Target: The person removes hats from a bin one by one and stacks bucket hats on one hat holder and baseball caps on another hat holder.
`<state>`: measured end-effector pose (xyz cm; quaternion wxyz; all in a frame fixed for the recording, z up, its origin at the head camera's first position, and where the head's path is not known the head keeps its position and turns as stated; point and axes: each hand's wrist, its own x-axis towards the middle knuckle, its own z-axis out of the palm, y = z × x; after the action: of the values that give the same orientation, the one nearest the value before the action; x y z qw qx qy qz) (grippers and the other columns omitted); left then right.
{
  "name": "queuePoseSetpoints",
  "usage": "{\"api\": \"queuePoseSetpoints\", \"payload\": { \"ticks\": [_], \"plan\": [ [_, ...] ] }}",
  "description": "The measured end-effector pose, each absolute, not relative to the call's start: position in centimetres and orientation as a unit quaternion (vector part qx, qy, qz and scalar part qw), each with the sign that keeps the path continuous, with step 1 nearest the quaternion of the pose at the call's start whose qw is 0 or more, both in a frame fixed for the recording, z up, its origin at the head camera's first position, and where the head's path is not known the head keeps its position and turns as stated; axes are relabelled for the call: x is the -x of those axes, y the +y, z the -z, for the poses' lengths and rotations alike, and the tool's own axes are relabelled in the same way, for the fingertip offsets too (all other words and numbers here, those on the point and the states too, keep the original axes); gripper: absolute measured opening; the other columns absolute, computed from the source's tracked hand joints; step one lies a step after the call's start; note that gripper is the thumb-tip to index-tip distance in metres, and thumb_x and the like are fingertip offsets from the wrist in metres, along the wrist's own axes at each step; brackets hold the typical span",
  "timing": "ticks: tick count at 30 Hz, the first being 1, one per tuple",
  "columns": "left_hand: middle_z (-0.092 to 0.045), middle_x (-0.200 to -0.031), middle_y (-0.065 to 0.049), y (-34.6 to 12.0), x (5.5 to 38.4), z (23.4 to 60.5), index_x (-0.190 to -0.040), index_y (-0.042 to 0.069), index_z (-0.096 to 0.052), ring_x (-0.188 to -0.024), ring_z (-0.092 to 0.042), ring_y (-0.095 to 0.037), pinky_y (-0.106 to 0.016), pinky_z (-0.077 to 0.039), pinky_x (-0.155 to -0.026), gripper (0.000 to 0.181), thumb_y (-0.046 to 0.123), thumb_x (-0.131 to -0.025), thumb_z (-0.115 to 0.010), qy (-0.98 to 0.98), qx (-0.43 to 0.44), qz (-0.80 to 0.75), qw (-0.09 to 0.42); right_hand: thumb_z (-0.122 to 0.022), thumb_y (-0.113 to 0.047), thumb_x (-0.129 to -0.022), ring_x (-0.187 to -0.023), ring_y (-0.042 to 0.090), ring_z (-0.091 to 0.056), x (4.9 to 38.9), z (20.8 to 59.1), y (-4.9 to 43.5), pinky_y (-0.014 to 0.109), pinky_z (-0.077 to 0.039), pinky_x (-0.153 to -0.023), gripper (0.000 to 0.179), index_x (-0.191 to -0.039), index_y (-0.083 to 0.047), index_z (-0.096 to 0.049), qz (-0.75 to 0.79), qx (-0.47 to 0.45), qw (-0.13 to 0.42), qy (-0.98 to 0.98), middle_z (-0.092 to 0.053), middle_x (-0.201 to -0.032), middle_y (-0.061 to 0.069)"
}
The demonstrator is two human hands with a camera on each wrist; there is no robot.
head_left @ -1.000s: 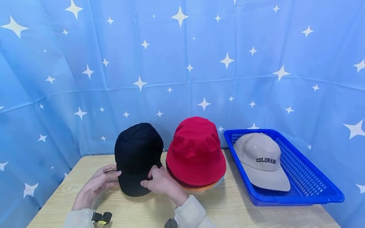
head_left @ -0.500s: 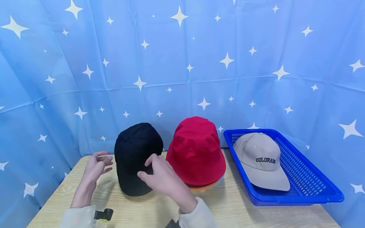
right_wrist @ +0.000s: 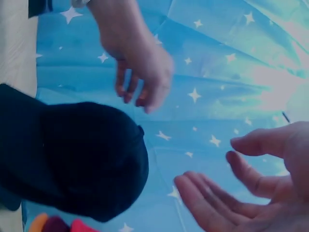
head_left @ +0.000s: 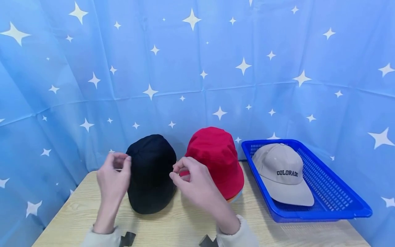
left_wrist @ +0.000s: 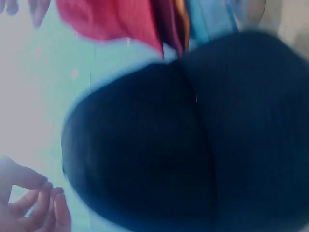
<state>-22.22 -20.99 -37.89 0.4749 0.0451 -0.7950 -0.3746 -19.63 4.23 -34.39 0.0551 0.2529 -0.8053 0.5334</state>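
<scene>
A black baseball cap [head_left: 151, 175] stands on the table at left, brim toward the front. My left hand [head_left: 114, 180] is at its left side, loosely bent fingers level with the crown. In the right wrist view a gap shows between that hand [right_wrist: 140, 63] and the cap [right_wrist: 91, 159]. My right hand [head_left: 197, 181] hovers between the cap and a red bucket hat [head_left: 213, 147], partly covering the hat. Its fingers [right_wrist: 217, 203] are loosely spread and hold nothing. Orange and light blue brim edges show beneath the red hat.
A blue plastic basket [head_left: 336, 216] stands on the right, with a beige cap [head_left: 280, 171] lettered COLORADO lying in its left part. Behind the wooden table [head_left: 74, 219] hangs a blue curtain [head_left: 185, 68] with white stars.
Both hands have come off the black cap's brim and risen. The left hand has moved up beside the crown; the right has shifted right, in front of the red hat.
</scene>
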Motion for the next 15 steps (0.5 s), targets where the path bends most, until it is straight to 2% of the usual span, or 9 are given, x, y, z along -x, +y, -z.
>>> {"api": "queuePoseSetpoints", "payload": {
  "ticks": [4,8,11,15],
  "plan": [
    [-0.071,-0.071,-0.003,-17.2,21.7,38.0,-0.090,0.006,-0.071,-0.063,-0.056,0.008,-0.009,-0.045,-0.059,0.006,0.002,-0.088,-0.074,-0.778,0.061,0.374,0.501,-0.072,-0.016,-0.095,-0.088,0.008,-0.067,19.5,34.5,5.3,0.023,-0.061,-0.080,0.006,-0.097,-0.018,-0.067,-0.526,-0.284,0.113,-0.794,-0.068,-0.099,-0.009],
    [-0.069,-0.071,0.002,-13.4,20.9,38.9,-0.089,0.008,-0.069,-0.062,-0.061,-0.004,-0.011,-0.051,-0.059,0.009,0.000,-0.088,-0.073,-0.774,0.134,0.403,0.469,-0.073,-0.009,-0.094,-0.082,0.005,-0.066,19.3,34.8,6.5,0.023,-0.062,-0.076,0.010,-0.094,-0.017,-0.068,-0.505,-0.326,0.177,-0.780,-0.068,-0.090,-0.008],
    [-0.067,-0.072,0.004,-11.0,20.2,39.7,-0.091,0.010,-0.068,-0.063,-0.062,-0.004,-0.013,-0.052,-0.059,0.010,0.001,-0.090,-0.073,-0.773,0.174,0.425,0.437,-0.073,-0.005,-0.093,-0.079,0.002,-0.066,19.0,35.1,7.6,0.023,-0.062,-0.073,0.013,-0.092,-0.016,-0.068,-0.487,-0.349,0.213,-0.772,-0.069,-0.087,-0.009],
    [-0.065,-0.072,0.004,-8.3,19.5,40.6,-0.090,0.012,-0.069,-0.063,-0.060,-0.003,-0.014,-0.053,-0.059,0.011,0.002,-0.091,-0.072,-0.757,0.222,0.449,0.420,-0.073,-0.001,-0.091,-0.078,0.001,-0.065,18.8,35.3,9.4,0.023,-0.061,-0.070,0.017,-0.091,-0.017,-0.067,-0.461,-0.363,0.253,-0.770,-0.068,-0.086,-0.010]
  ]
}}
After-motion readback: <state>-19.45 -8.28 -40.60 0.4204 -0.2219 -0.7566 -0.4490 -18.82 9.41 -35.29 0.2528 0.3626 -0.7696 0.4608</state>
